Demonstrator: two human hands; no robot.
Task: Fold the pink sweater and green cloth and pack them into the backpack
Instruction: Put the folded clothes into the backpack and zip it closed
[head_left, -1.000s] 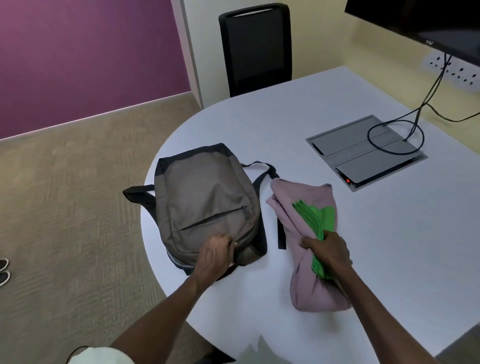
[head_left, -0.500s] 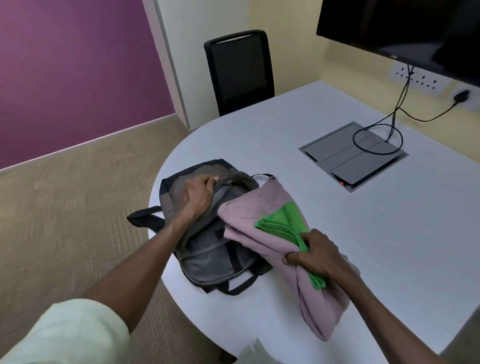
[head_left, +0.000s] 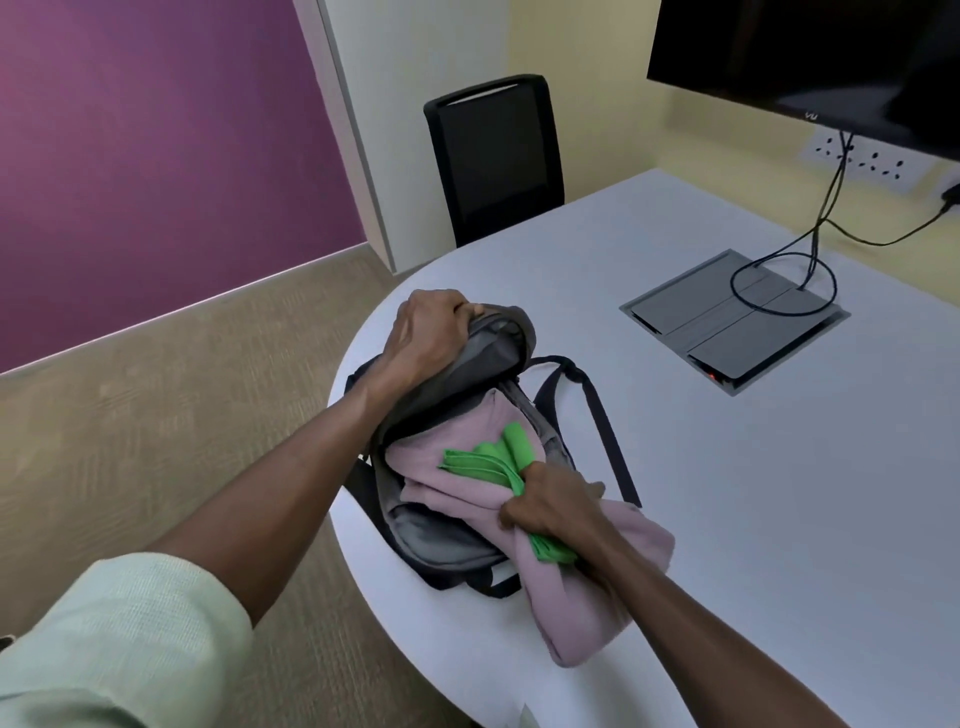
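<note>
Pink sweater (head_left: 592, 587), half inside backpack (head_left: 498, 353), beneath right-hand fingers (head_left: 524, 512).

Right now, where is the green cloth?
In the head view, the green cloth lies on the folded pink sweater at the backpack mouth, pinched by the right hand.

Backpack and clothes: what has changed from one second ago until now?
The left hand left the zipper area, gripped the backpack top and lifted its flap open. The right hand carried the pink sweater with the green cloth leftward, its front end into the opening. Unchanged: the right hand's grip and the table.
</note>
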